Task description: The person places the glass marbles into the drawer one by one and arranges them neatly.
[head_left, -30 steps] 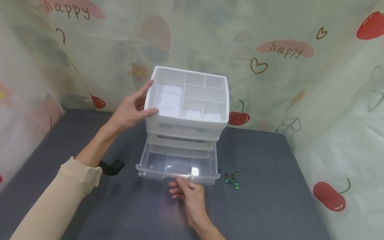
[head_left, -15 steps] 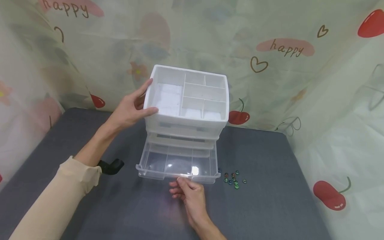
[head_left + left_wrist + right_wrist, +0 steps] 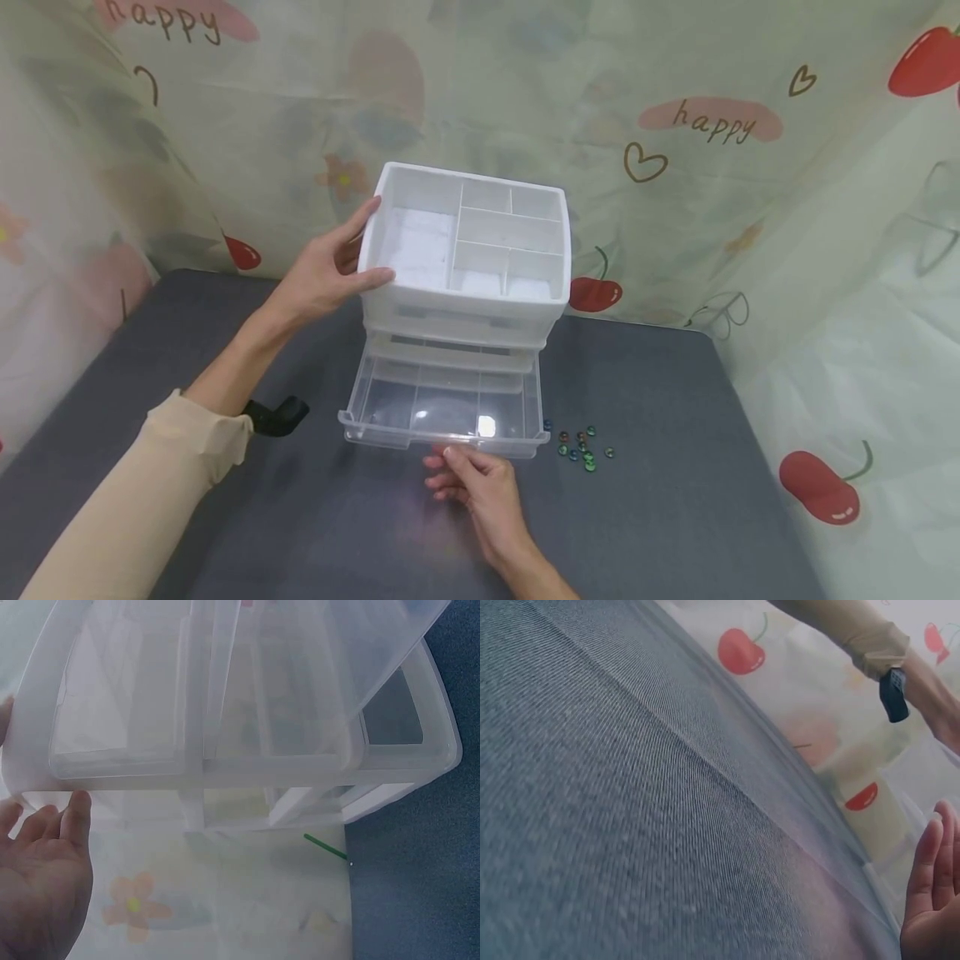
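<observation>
A white storage organizer (image 3: 465, 317) stands on the grey table, its divided top tray bare inside. A clear lower drawer (image 3: 450, 408) is pulled out at the front, with nothing seen in its compartments. My left hand (image 3: 318, 275) grips the organizer's upper left corner, thumb over the front rim and fingers along the side. The left wrist view shows that hand (image 3: 49, 877) at the white frame (image 3: 34, 742). My right hand (image 3: 483, 496) pinches the drawer's front lip, its other fingers loosely curled below. In the right wrist view the hand (image 3: 937, 892) is only partly visible.
Several small round shiny beads (image 3: 585, 450), green, blue and reddish, lie on the table (image 3: 675, 483) right of the drawer. A black device (image 3: 281, 417) is strapped at the left wrist. A printed curtain (image 3: 495, 83) encloses the table at the back and sides.
My right wrist and forearm have shifted slightly to the right, while the fingertips stay at the drawer lip. The left hand, organizer and beads hold their places.
</observation>
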A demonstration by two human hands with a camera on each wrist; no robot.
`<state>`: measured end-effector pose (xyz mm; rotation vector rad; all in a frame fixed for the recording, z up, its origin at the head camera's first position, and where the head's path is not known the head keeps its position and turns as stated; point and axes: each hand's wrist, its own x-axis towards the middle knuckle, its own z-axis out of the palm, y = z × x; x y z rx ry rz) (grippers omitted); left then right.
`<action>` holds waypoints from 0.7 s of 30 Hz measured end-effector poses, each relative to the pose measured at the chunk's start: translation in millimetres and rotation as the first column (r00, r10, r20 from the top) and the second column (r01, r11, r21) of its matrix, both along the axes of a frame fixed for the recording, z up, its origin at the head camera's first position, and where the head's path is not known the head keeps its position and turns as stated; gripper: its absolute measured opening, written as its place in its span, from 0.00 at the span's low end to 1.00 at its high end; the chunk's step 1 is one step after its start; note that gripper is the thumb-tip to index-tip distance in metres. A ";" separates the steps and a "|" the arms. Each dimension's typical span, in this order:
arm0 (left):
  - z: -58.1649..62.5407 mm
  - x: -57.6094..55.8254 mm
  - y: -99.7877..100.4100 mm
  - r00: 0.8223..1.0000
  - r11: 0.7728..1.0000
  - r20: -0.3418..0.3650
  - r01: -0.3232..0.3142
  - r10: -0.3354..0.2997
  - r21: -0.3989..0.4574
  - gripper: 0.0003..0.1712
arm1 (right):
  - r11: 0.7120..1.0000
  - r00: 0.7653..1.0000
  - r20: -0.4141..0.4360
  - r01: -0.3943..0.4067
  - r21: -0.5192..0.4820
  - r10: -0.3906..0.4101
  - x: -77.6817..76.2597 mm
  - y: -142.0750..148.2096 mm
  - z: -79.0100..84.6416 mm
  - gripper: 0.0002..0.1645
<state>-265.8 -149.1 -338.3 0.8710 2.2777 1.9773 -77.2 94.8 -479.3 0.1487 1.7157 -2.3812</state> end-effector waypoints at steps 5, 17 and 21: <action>0.4 -0.3 0.3 1.000 1.000 -0.006 0.007 -0.007 0.000 0.51 | 0.998 0.999 -0.002 -0.043 0.044 0.043 0.5 5.8 -0.7 0.22; 0.0 -0.3 -0.1 1.000 1.000 -0.013 0.027 -0.027 -0.002 0.51 | 0.982 0.990 -0.069 -0.108 0.154 0.120 4.1 32.8 -3.1 0.18; 0.2 -0.3 -0.1 1.000 1.000 -0.012 0.017 -0.017 -0.010 0.50 | 0.975 0.987 -0.070 -0.128 0.180 0.143 4.9 44.5 -3.3 0.18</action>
